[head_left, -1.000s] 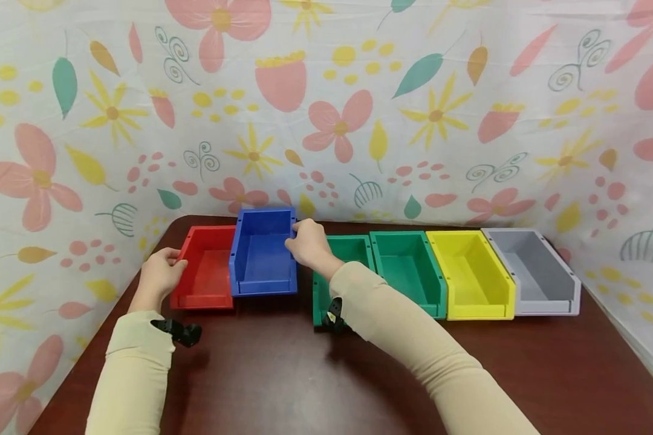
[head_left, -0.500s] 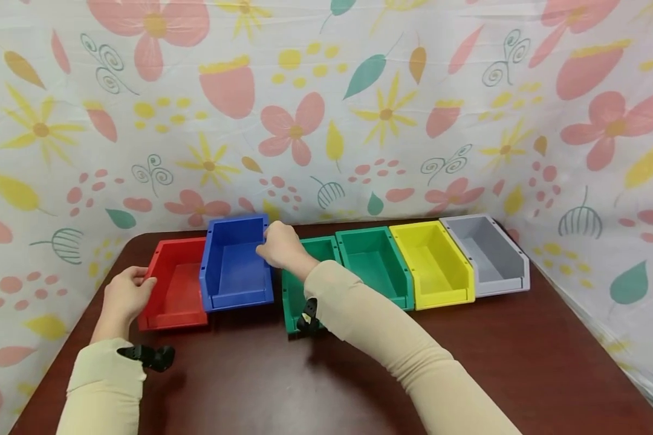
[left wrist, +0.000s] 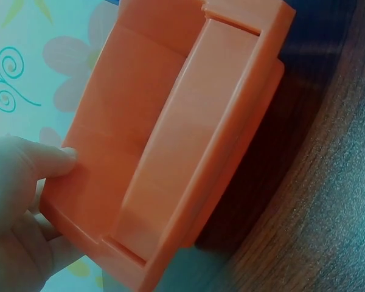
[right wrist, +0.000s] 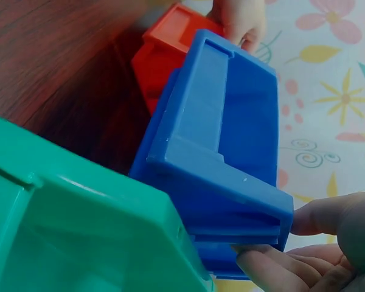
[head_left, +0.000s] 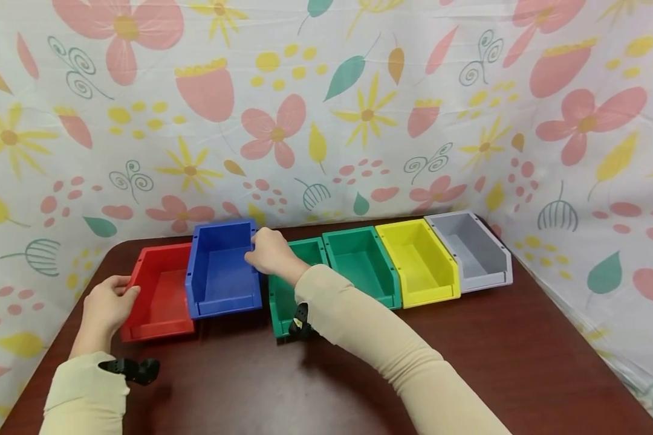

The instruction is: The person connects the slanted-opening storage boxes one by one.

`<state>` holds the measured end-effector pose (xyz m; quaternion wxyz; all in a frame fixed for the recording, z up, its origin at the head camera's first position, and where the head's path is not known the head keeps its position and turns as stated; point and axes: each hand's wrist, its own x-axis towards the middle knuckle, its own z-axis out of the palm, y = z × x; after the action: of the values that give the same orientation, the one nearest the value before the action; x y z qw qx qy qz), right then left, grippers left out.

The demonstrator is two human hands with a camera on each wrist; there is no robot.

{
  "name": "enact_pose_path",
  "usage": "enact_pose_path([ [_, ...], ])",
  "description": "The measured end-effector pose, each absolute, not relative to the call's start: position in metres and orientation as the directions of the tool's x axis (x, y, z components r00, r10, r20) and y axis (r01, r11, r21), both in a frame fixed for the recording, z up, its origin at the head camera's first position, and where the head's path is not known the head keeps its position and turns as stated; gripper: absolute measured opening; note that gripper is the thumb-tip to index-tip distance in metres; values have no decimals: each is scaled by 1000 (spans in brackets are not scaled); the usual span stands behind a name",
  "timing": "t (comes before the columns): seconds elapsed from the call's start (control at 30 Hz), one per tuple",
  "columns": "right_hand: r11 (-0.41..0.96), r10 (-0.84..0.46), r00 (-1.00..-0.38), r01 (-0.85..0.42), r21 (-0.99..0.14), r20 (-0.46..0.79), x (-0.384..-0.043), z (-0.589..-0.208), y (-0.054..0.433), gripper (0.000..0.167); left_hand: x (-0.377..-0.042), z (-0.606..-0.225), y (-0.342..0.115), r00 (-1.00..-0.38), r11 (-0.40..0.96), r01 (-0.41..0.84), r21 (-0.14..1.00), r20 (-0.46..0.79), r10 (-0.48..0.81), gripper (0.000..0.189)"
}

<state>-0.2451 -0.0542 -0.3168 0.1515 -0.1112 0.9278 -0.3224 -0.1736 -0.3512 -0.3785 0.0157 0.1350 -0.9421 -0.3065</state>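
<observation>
In the head view, my left hand [head_left: 106, 308] pinches the left wall of a red storage bin [head_left: 165, 296]. The left wrist view shows the thumb [left wrist: 55, 159] on the inner face of that wall, with fingers behind it. My right hand [head_left: 274, 254] grips the right side rim of a blue storage bin [head_left: 225, 272], its thumb and fingers on either side of the rim in the right wrist view. The blue bin overlaps the red bin's right edge and appears raised. A green bin [head_left: 283, 299] stands just right of it, partly hidden by my right arm.
Further right in the row stand a second green bin [head_left: 361, 266], a yellow bin [head_left: 419, 263] and a grey bin [head_left: 470, 254]. All stand on a dark brown table [head_left: 239, 380]. Behind it hangs a flower-patterned cloth [head_left: 326, 121].
The head view has turned right, so the whole scene slides left in the picture. Both hands keep hold of the same bins, which stay in nearly the same arrangement.
</observation>
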Motion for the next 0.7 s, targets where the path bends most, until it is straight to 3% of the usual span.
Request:
enact_pose_path([
  [0.1, 772, -319, -929, -140, -620, -188, -246, -312, -56, 19, -174, -376, -352, -961, 772, -252, 584, -57, -271, 46],
  [0.23, 769, -349, -929, -208, -604, -125, -247, -305, -59, 46, -176, -375, -350, -956, 761, -271, 590, -72, -285, 45],
  [0.27, 769, -360, -926, -228, -597, -110, -248, -305, -58, 47, -177, -375, -350, -954, 756, -276, 593, -75, -289, 45],
  [0.37, 784, -378, -918, -251, -568, -116, -251, -309, -55, 43, -179, -375, -348, -950, 745, -286, 603, -80, -301, 45],
  [0.5, 790, -377, -911, -223, -571, -166, -255, -317, -49, 21, -180, -377, -346, -947, 745, -289, 601, -68, -313, 45],
  [0.6, 792, -369, -915, -219, -571, -162, -254, -319, -48, 44, -180, -378, -345, -944, 747, -296, 595, -66, -322, 44],
  [0.7, 825, -384, -917, -288, -486, -107, -253, -318, -53, 57, -178, -378, -344, -938, 738, -315, 596, -77, -338, 44],
])
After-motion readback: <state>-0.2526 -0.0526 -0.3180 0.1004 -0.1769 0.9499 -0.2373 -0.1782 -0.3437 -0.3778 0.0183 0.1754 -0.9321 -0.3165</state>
